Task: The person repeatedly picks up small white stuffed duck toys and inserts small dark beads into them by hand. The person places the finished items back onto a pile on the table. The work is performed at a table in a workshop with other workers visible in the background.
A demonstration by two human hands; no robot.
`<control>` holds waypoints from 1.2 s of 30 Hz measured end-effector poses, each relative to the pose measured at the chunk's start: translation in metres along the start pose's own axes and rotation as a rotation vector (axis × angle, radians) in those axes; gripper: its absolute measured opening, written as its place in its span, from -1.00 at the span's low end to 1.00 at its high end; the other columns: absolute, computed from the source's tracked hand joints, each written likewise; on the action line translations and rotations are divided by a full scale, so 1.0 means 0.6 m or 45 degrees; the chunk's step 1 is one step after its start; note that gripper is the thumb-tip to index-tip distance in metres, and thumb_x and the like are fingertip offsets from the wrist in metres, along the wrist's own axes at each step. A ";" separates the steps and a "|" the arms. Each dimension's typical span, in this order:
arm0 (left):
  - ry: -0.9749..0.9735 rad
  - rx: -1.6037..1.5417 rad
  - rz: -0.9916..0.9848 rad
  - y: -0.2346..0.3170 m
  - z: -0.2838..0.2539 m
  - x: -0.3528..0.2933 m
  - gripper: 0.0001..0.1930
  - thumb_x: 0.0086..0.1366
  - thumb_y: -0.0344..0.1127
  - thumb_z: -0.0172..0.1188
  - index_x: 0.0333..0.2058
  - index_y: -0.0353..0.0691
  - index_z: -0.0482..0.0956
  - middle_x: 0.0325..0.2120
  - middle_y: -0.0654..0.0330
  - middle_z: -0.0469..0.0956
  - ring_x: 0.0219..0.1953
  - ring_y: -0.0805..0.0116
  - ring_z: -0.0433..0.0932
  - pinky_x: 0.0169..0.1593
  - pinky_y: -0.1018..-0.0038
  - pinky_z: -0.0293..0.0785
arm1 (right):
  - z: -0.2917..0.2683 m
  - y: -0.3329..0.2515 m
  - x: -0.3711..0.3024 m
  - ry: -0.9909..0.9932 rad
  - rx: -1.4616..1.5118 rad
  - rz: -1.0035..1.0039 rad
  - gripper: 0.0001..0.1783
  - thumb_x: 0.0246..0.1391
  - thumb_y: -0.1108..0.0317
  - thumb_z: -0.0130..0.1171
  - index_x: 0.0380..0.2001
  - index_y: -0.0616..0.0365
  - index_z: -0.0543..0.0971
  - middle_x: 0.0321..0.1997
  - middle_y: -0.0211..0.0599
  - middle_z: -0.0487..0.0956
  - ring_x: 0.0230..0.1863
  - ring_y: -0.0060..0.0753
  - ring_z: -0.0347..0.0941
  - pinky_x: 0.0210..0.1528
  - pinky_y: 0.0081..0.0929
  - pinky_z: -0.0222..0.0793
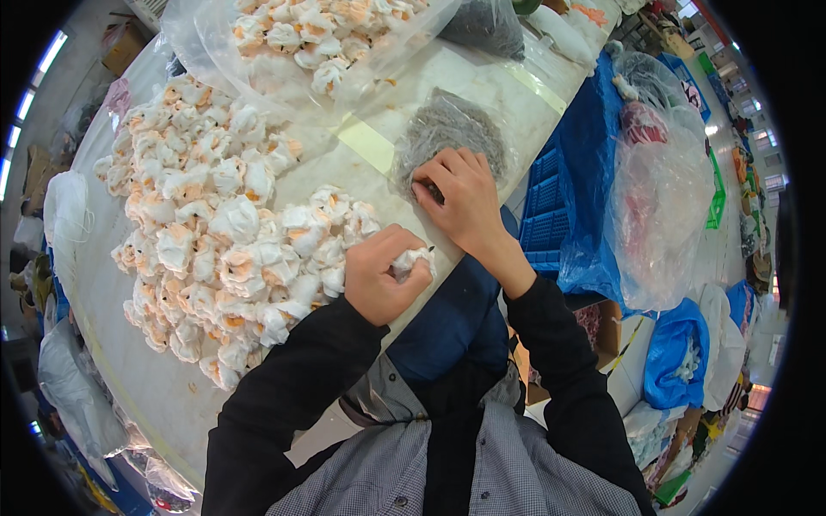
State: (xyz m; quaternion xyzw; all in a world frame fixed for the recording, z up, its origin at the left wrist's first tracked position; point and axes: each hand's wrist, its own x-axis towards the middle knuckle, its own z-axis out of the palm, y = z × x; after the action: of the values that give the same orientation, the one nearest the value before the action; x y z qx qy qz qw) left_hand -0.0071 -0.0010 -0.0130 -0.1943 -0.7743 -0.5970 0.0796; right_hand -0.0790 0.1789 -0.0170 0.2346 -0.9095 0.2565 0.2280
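left hand (375, 273) curled around small white-and-peach fabric blossom (417, 260), at near edge of pale worktop (329, 178), just beside large loose heap of similar blossoms (232, 219). right hand (467, 198), fingers bent, touches clear plastic bag of grey-brown fibrous material (453, 129); whether pinching anything, cannot tell.

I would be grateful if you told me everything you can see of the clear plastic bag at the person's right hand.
The clear bag looks like thin, shiny, crumpled plastic. Through it shows a rounded, tangled-looking grey-brown mass, too unclear to identify. It lies on the pale table near the right edge, beside a pale yellow strip. The right hand covers its near side, fingers curled; whether they reach inside cannot be told.
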 end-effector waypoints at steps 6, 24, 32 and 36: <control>-0.012 0.005 -0.017 0.002 -0.002 0.001 -0.90 0.09 -0.46 0.30 -0.37 -0.26 0.62 -0.50 0.15 0.53 -0.63 0.30 0.42 -0.54 0.42 0.30 | 0.002 0.002 0.001 0.031 0.005 0.002 -0.86 -0.03 0.42 0.41 -0.38 0.03 0.64 -0.30 -0.39 0.55 -0.14 -0.18 0.48 -0.03 -0.24 0.32; -0.017 0.010 -0.086 0.011 -0.004 0.002 -0.92 0.09 -0.46 0.30 -0.39 -0.26 0.62 -0.51 0.15 0.54 -0.63 0.31 0.42 -0.53 0.42 0.30 | -0.078 0.007 -0.016 0.166 0.240 0.273 -0.90 0.04 0.47 0.30 -0.37 0.14 0.56 -0.39 -0.29 0.56 -0.33 -0.28 0.50 -0.20 -0.35 0.40; -0.009 0.011 -0.089 0.009 -0.004 0.003 -0.90 0.09 -0.46 0.31 -0.38 -0.27 0.62 -0.51 0.15 0.54 -0.63 0.32 0.42 -0.53 0.43 0.30 | -0.068 0.008 -0.007 0.126 0.211 0.140 -0.92 0.10 0.43 0.25 -0.35 0.10 0.54 -0.42 -0.33 0.53 -0.34 -0.19 0.46 -0.13 -0.23 0.29; -0.019 -0.003 -0.085 0.009 -0.004 0.002 -0.89 0.09 -0.46 0.31 -0.37 -0.28 0.62 -0.50 0.15 0.54 -0.63 0.32 0.41 -0.53 0.42 0.31 | -0.061 0.004 -0.003 0.155 0.174 0.070 -0.97 0.15 0.43 0.21 -0.34 0.11 0.55 -0.43 -0.31 0.52 -0.34 -0.14 0.45 -0.13 -0.22 0.28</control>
State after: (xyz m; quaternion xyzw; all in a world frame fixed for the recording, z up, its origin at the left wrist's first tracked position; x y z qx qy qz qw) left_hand -0.0064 -0.0018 -0.0069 -0.1728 -0.7801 -0.5989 0.0535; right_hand -0.0682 0.2024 0.0089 0.2084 -0.8804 0.3380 0.2592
